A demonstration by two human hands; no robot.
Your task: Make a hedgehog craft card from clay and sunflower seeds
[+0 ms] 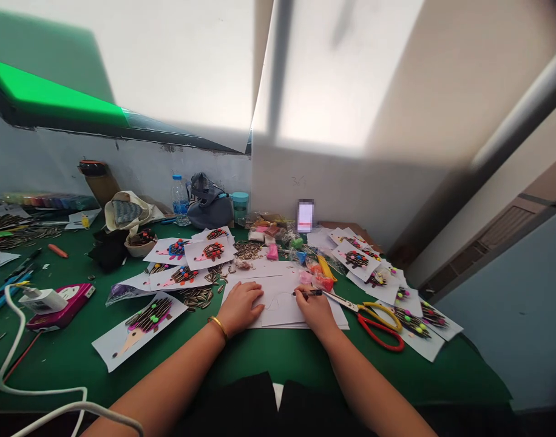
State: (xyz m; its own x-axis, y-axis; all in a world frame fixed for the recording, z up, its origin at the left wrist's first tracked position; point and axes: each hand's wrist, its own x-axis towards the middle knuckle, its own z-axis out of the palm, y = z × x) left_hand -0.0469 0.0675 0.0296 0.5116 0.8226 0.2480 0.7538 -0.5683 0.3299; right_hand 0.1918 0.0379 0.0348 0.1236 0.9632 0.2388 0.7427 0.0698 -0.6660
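My right hand (313, 308) is closed around a dark pen (311, 293), its tip over the white paper (282, 282). A thin drawn line (278, 300) shows on the sheet between my hands. Flat on the paper's left side lies my left hand (242, 306), fingers stretched, with a gold bangle (218, 328) on the wrist. Scissors (369, 315) with red and yellow handles rest just right of my right hand, their blades near the paper. Striped sunflower seeds (198, 297) are strewn left of the sheet.
Hedgehog cards (141, 325) lie at left, and more hedgehog cards (387, 282) at right. Behind the paper are bags of coloured clay (278, 233) and a propped phone (306, 216). A water bottle (180, 203) stands by the wall. A power strip (66, 309) holds a charger at left.
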